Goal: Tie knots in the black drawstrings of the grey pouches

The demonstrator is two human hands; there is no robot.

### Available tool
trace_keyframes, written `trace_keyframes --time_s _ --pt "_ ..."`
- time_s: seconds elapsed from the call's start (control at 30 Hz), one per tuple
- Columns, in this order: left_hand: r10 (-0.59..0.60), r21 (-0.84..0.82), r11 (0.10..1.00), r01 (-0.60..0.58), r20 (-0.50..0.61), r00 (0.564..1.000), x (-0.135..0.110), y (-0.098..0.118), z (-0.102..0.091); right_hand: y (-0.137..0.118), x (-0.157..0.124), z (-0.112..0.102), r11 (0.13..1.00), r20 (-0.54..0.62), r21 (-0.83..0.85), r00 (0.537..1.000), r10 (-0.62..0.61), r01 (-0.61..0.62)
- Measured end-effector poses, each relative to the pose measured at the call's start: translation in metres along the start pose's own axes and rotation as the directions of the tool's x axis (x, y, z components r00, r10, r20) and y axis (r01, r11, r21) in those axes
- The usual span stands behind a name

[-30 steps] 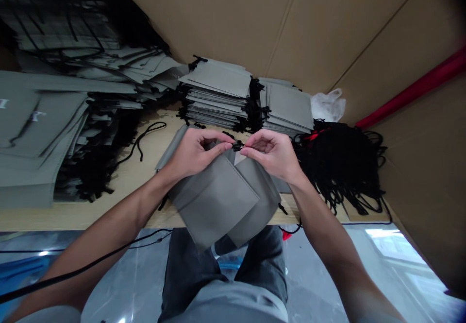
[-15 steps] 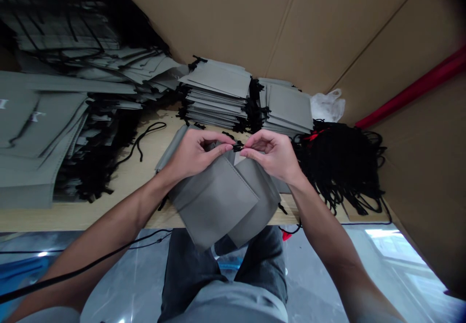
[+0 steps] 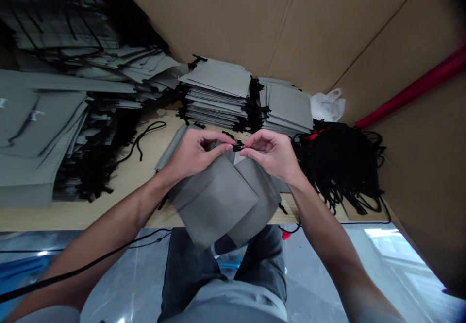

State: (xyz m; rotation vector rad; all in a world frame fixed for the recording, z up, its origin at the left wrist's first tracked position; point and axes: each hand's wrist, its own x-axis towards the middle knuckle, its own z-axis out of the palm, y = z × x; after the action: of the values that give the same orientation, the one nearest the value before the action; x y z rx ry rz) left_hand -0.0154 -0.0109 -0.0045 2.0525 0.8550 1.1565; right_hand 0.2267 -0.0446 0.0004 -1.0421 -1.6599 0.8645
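My left hand (image 3: 204,152) and my right hand (image 3: 271,154) meet over the front of the table, finger and thumb of each pinched on a short black cord (image 3: 238,146). Between the fingertips the cord looks bunched, maybe knotted; its detail is too small to tell. Below it hangs a grey drawstring pouch (image 3: 218,199), tilted, its lower corner past the table edge. Another grey pouch (image 3: 260,201) lies partly beneath it on the right. More grey pouches show under my left wrist, mostly covered.
Two stacks of grey pouches (image 3: 218,82) (image 3: 289,104) stand against the cardboard wall (image 3: 233,17). Large piles of grey pouches (image 3: 47,128) fill the left. A heap of black cords (image 3: 338,162) lies right, by a clear plastic bag (image 3: 327,105). A loose cord (image 3: 138,143) rests on the wooden table (image 3: 124,187).
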Motion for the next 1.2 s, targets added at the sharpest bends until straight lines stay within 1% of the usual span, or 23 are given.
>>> trace_keyframes --time_s 0.43,0.73,0.83,0.97,1.07,1.2 --pt "0.001 -0.01 1.0 -0.001 0.0 1.0 0.0005 0.0008 -0.0001 0.0011 -0.0003 -0.0002 1.0 0.003 -0.02 1.0 0.002 -0.002" --pt "0.0 -0.015 1.0 0.0 -0.002 1.0 -0.0002 0.0018 -0.0007 0.0011 0.0001 0.0 0.998 0.001 -0.061 0.999 0.032 -0.032" --pt "-0.01 0.003 1.0 0.01 -0.007 1.0 0.0003 0.0 -0.0003 0.0003 0.0006 0.0001 0.999 0.023 -0.017 0.999 0.033 -0.033" --pt "-0.04 0.011 0.999 0.04 -0.046 0.998 0.0032 -0.0011 -0.0007 -0.0024 0.002 -0.0008 0.996 0.042 0.085 0.999 0.024 -0.028" --pt "-0.057 -0.022 0.998 0.057 0.002 0.998 0.0046 0.0007 -0.0019 -0.0041 0.0029 -0.0027 0.993 0.028 0.12 0.999 0.016 -0.019" --pt "-0.062 -0.089 0.994 0.07 0.092 0.994 0.0041 0.0022 -0.0018 -0.0054 0.0034 -0.0057 0.996 0.002 0.084 0.999 0.043 -0.043"
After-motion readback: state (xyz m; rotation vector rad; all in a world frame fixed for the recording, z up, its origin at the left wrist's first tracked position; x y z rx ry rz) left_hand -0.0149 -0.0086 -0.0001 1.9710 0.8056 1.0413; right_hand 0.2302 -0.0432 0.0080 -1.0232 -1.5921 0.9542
